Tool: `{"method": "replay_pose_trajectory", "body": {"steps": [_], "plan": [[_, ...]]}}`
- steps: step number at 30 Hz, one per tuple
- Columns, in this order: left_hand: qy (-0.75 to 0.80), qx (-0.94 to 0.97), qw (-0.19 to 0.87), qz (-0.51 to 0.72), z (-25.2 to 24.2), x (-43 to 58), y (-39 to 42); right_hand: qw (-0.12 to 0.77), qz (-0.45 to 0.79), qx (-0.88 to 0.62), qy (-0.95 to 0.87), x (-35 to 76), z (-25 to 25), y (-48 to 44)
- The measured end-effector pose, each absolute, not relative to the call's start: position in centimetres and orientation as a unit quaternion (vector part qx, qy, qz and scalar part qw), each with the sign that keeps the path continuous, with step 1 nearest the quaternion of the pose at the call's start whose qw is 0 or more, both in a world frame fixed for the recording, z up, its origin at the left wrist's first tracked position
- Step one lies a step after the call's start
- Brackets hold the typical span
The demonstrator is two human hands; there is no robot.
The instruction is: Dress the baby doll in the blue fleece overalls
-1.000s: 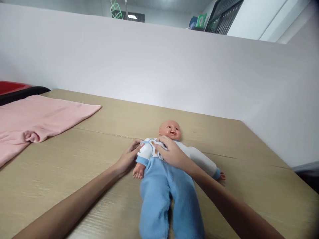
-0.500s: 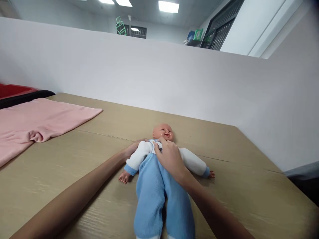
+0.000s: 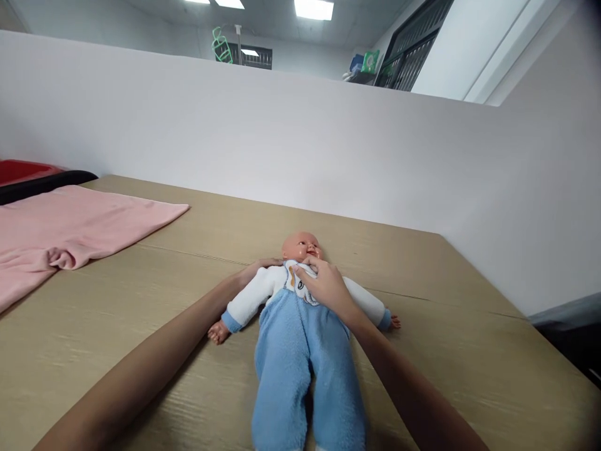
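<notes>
Pink cloth (image 3: 98,216), one doll (image 3: 293,326), two hands (image 3: 260,267) (image 3: 326,285)

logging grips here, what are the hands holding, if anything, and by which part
The right hand rests on the chest of the doll, the left hand at its shoulder; whether either grips it cannot be told.

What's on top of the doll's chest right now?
The right hand is over the chest of the doll, covering part of its white top. An orange mark and a dark round print show beside it; whatever the hand covers can't be seen.
</notes>
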State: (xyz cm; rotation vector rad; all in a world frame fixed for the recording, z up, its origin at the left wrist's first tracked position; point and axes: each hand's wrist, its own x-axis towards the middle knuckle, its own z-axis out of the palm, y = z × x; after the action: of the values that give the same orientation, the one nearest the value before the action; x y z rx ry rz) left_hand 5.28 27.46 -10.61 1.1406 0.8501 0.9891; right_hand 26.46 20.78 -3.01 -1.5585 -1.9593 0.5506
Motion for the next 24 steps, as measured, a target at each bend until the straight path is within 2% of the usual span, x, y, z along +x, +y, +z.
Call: {"method": "replay_pose_trajectory", "body": {"steps": [5, 10, 13, 18, 21, 24], "plan": [[0.334, 0.540, 0.689, 0.351, -9.4, 4.4, 27.2, 0.241, 0.219, -0.602, -0.729, 29.0, -2.3, 19.6], [0.368, 0.602, 0.640, 0.304, -6.9, 1.5, 27.1, 0.193, 0.349, -0.557, -0.729, 33.9, -2.8, 17.9], [0.392, 0.666, 0.593, 0.227, -5.8, -0.3, 27.2, 0.215, 0.371, -0.553, -0.715, 36.2, -4.1, 17.0], [0.418, 0.718, 0.537, 0.146, -4.9, -1.3, 27.5, 0.320, 0.224, -0.632, -0.669, 36.7, -5.8, 16.2], [0.443, 0.733, 0.499, 0.131, -4.5, -1.4, 27.5, 0.324, 0.132, -0.607, -0.714, 36.5, -5.9, 15.3], [0.489, 0.758, 0.410, 0.136, -3.6, -1.3, 26.7, 0.306, 0.062, -0.578, -0.754, 38.0, -6.3, 13.9]]}}
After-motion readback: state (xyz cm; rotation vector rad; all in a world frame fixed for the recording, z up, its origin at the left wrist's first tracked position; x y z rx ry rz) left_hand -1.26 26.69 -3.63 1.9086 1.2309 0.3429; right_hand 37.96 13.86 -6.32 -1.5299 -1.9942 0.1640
